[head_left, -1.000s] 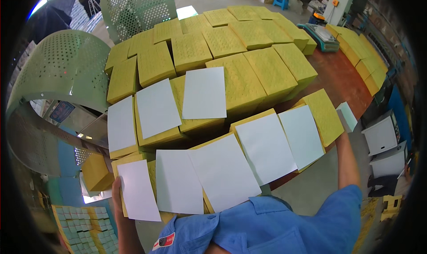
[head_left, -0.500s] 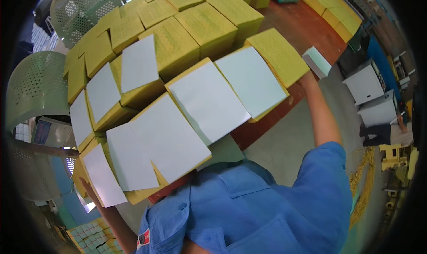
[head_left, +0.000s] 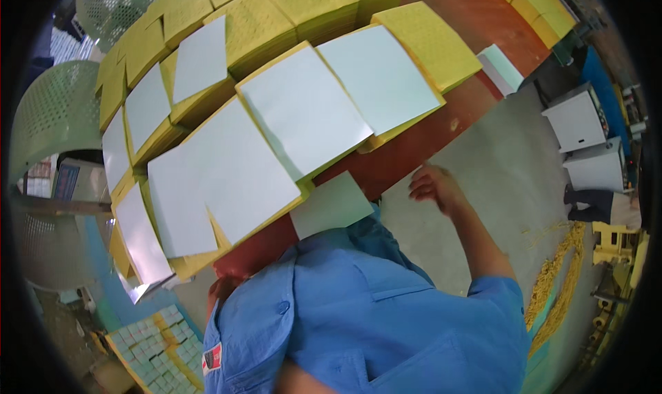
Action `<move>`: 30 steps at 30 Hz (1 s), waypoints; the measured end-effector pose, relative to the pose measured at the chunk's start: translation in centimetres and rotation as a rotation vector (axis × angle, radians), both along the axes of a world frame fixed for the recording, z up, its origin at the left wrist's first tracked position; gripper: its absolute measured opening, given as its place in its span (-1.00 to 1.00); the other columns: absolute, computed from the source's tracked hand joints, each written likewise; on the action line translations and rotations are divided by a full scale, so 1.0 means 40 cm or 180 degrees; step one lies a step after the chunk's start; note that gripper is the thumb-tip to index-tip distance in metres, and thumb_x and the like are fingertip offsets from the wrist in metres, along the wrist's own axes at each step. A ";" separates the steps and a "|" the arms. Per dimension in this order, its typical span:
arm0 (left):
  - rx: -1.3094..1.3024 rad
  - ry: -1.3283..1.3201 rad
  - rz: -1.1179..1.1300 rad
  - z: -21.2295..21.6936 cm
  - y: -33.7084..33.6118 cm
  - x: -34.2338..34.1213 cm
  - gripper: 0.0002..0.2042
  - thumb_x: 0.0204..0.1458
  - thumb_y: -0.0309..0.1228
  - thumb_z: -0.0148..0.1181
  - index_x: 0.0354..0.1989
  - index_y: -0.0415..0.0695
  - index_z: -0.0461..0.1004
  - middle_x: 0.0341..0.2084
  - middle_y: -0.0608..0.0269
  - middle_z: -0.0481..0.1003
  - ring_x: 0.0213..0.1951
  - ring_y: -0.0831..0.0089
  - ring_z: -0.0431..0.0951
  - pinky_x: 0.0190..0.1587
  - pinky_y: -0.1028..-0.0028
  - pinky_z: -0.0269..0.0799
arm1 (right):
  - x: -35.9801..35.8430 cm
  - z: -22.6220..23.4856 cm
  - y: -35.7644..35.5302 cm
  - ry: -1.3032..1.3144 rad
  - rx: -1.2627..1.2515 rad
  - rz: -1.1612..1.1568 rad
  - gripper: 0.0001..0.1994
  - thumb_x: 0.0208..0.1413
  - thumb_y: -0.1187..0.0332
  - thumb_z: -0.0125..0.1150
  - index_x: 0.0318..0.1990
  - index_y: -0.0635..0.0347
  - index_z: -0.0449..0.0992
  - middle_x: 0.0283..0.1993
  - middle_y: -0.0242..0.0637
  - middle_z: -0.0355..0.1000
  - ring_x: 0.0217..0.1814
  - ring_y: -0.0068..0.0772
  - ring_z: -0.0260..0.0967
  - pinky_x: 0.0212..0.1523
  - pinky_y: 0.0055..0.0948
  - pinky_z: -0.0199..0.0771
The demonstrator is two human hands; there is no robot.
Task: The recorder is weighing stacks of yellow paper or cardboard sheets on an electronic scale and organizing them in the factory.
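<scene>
My right hand [head_left: 436,187] hangs in the air by the near edge of the red-brown table [head_left: 407,142]. Its fingers are loosely bent and hold nothing. At the lower left my left hand [head_left: 219,290] is beside the table's near edge, against my blue shirt; its fingers are mostly hidden. Stacks of yellow paper stand in rows before me. White sheets lie on several of them, such as the large white sheet [head_left: 221,180] on the nearest stacks. One stack at the right has a bare yellow top [head_left: 429,45]. A pale sheet [head_left: 334,204] rests at the table edge by my waist.
A small white block [head_left: 501,70] sits at the table's right edge. Green perforated chairs [head_left: 55,118] stand at the left. At the right are white cabinets [head_left: 578,121], a person's legs [head_left: 589,204] and yellow strips [head_left: 558,283] on the floor.
My right hand has left the yellow stack at the right and come back toward my body. My left hand has moved from the left-hand stacks to the near table edge.
</scene>
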State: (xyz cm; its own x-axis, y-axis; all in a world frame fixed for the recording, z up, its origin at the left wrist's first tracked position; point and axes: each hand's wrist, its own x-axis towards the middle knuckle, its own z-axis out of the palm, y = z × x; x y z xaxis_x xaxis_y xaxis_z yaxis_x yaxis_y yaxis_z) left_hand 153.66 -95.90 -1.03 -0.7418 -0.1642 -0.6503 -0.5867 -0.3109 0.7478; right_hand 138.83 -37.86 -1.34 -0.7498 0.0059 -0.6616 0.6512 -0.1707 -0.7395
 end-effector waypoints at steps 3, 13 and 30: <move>-0.0119 -0.0102 -0.0320 0.032 0.096 -0.013 -0.54 0.27 -0.19 -0.10 0.25 -0.19 0.26 0.09 0.15 0.42 0.10 0.27 0.44 0.06 0.26 0.43 | 0.019 0.028 -0.146 -0.0173 -0.0579 0.0681 -0.47 0.21 -0.11 0.02 -0.21 0.29 0.51 -0.35 -0.12 0.52 -0.39 -0.27 0.54 -0.37 -0.40 0.55; -0.0217 0.0100 -0.1914 0.048 0.430 -0.190 -0.55 0.26 -0.22 -0.10 0.25 -0.20 0.26 0.07 0.14 0.44 0.07 0.27 0.47 0.04 0.29 0.43 | 0.017 -0.025 -0.218 0.0590 0.0571 0.1187 -0.78 0.11 0.30 0.14 -0.34 0.32 0.50 -0.57 -0.25 0.45 -0.62 -0.49 0.40 -0.62 -0.51 0.35; 0.0584 0.1281 0.1193 -0.018 0.536 -0.187 -0.55 0.23 -0.19 -0.13 0.17 -0.25 0.28 0.01 -0.05 0.45 0.04 0.09 0.48 0.03 0.14 0.44 | 0.014 -0.091 -0.126 0.0397 -0.1177 0.1468 -0.79 0.22 0.41 0.08 -0.04 0.28 0.41 -0.22 -0.19 0.49 -0.24 -0.41 0.52 -0.21 -0.43 0.57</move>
State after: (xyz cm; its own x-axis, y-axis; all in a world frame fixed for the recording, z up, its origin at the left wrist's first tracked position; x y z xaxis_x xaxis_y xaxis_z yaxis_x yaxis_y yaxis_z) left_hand 146.19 -74.45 -1.76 -0.8494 -0.3745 -0.3717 -0.0923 -0.5881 0.8035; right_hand 139.41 -42.90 -4.97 -0.6924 -0.5519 -0.4648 0.6314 -0.1517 -0.7605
